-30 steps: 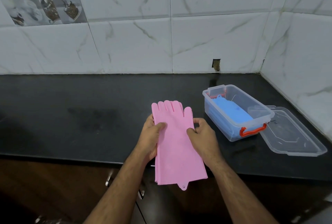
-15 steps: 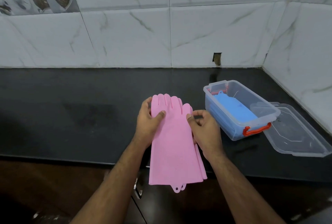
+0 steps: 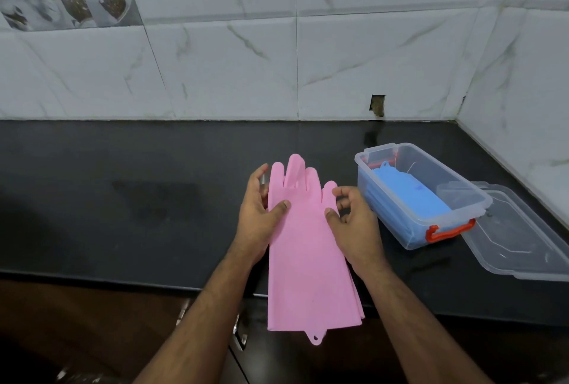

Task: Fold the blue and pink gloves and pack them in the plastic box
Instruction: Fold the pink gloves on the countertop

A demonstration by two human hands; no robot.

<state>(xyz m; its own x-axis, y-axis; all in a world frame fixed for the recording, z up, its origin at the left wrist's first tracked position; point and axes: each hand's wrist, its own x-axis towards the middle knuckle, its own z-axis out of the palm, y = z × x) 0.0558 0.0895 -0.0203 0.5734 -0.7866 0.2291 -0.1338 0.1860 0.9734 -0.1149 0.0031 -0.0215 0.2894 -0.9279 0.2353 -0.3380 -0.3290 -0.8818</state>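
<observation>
The pink gloves [image 3: 308, 248] lie stacked flat, fingers pointing toward 12 o'clock, with the cuffs hanging past the front edge of the black surface [image 3: 123, 198]. The left hand [image 3: 261, 214] grips their left edge, thumb pressed on top and fingers curled beneath; the right hand [image 3: 354, 223] pinches the right edge by the gloves' thumb, its own thumb on the pink rubber. At 3 o'clock from the hands, just beside the right one, stands the clear plastic box [image 3: 385, 217] with red clasps, and the blue gloves [image 3: 409, 195] lie folded inside it. Its clear lid [image 3: 517, 239] rests farther toward 3 o'clock, one end leaning against the box. Nothing lies between the gloves and the open box. Marbled white wall tiles [image 3: 369, 44] rise at 12 o'clock.
</observation>
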